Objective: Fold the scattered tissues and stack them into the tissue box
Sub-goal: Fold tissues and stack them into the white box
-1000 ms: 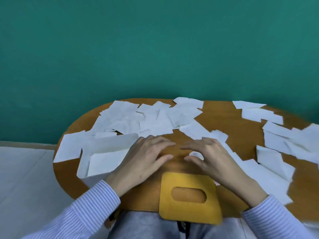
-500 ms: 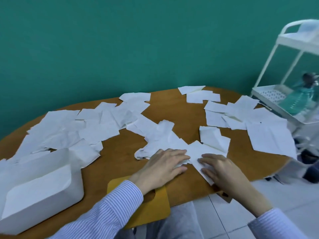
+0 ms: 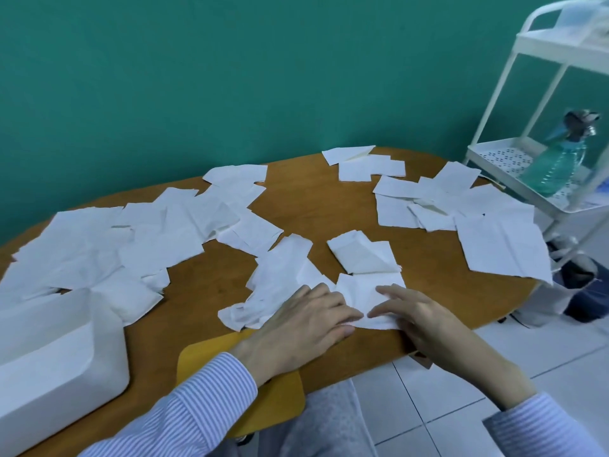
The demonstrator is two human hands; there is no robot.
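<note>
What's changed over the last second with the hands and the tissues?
Both hands moved from the bare wood beside the tissue box rightward onto a tissue; left hand and right hand now press it flat. The view swung right too. Box, yellow lid and scattered tissues stayed put.

You sit in what looks like a plain staged room, more a lab or office corner than a home. A bare teal wall (image 3: pixel 230 77) runs right behind the rounded wooden desk (image 3: pixel 329 199), and the floor (image 3: pixel 461 390) is pale tile. To your right stands a white metal utility cart (image 3: pixel 501 159) with perforated shelves, holding a clear green spray bottle (image 3: pixel 557 163). Nothing shows decoration or household furniture.
</note>
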